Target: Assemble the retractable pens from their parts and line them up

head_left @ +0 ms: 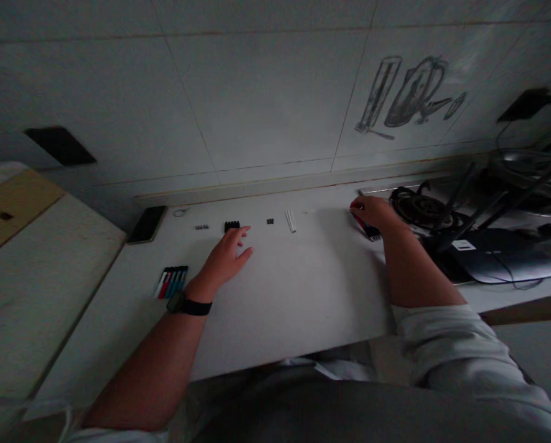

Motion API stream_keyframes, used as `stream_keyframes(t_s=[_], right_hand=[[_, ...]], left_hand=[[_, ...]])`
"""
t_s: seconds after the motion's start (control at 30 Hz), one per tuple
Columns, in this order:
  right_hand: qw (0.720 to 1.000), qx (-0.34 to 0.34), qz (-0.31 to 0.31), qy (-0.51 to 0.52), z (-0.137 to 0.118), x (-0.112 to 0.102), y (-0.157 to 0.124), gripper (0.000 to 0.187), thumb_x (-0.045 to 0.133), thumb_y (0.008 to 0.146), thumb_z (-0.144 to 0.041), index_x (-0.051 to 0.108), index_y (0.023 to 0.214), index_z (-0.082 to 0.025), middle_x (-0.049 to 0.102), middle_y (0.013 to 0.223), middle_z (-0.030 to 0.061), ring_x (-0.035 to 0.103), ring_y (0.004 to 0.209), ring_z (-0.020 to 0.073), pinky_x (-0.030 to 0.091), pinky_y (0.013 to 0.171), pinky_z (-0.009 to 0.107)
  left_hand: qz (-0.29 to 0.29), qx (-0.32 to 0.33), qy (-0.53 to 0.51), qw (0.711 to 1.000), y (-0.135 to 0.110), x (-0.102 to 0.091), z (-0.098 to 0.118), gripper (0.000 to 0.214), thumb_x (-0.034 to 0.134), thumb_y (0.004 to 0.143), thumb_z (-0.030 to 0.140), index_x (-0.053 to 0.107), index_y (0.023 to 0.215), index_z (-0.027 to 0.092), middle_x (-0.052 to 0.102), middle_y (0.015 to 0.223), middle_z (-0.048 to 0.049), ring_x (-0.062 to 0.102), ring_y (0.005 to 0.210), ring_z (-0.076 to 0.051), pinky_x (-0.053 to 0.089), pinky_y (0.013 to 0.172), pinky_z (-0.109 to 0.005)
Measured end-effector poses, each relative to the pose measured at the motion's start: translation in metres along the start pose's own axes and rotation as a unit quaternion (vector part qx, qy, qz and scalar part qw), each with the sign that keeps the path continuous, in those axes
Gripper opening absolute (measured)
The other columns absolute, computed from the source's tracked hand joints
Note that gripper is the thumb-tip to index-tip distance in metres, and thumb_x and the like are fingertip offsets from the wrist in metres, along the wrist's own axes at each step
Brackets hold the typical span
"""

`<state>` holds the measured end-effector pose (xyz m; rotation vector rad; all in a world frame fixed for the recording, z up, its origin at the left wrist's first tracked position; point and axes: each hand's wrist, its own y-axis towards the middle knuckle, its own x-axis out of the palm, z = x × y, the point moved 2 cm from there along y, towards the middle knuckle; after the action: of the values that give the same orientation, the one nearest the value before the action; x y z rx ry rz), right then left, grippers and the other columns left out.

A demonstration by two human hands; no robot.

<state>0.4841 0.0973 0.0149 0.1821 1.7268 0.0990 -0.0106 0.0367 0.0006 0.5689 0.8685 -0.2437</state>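
My left hand [227, 259] is over the table with its thumb and fingers apart, holding nothing. Its fingertips are beside a short row of small black parts [232, 226], partly covering them. At the right, my right hand [372, 212] has its fingers drawn together at the far end of a group of slim pen-like pieces [366, 229], red and dark with black ends. Whatever is between those fingertips is hidden. Between the hands lie a few tiny black pieces [270, 221] and several thin white sticks like pen refills [290, 221].
Small metallic parts [202, 227] lie left of the black row. Coloured pen-like tubes [171, 281] lie by my left wrist, and a phone [147, 224] is at the back left. A gas burner [423, 206] and a black router [501, 255] with raised antennas crowd the right side.
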Motion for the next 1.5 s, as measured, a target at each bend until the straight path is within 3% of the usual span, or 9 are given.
stream_keyframes(t_s=[0.43,0.7,1.5], right_hand=[[0.999,-0.002,-0.029,-0.014,0.007,0.004,0.003,0.028,0.066,0.09,-0.032,0.082,0.111,-0.021,0.079,0.104,0.01,0.07,0.092,0.0254,0.051,0.084,0.033],[0.997,-0.08,-0.019,-0.003,0.022,0.009,0.005,0.032,0.076,0.081,-0.034,0.083,0.112,-0.03,0.072,0.125,0.0081,0.062,0.12,0.0291,0.048,0.108,0.04],[0.998,-0.056,-0.032,-0.018,0.027,0.012,0.005,0.035,0.073,0.084,-0.034,0.081,0.118,-0.026,0.072,0.126,0.0116,0.067,0.112,0.0295,0.049,0.105,0.04]], left_hand=[[0.0,0.001,0.002,1.0,0.0,-0.001,0.0,0.053,0.066,0.095,0.025,0.048,0.145,0.025,0.058,0.13,-0.0101,0.063,0.095,-0.018,0.057,0.094,-0.04],[-0.009,-0.009,0.005,1.0,0.0,-0.002,0.003,0.051,0.066,0.095,0.025,0.05,0.144,0.025,0.057,0.133,-0.0099,0.063,0.097,-0.018,0.057,0.093,-0.039],[-0.019,-0.008,0.008,1.0,0.0,-0.001,0.004,0.048,0.064,0.096,0.027,0.052,0.142,0.024,0.058,0.133,-0.01,0.064,0.099,-0.019,0.057,0.094,-0.04]])
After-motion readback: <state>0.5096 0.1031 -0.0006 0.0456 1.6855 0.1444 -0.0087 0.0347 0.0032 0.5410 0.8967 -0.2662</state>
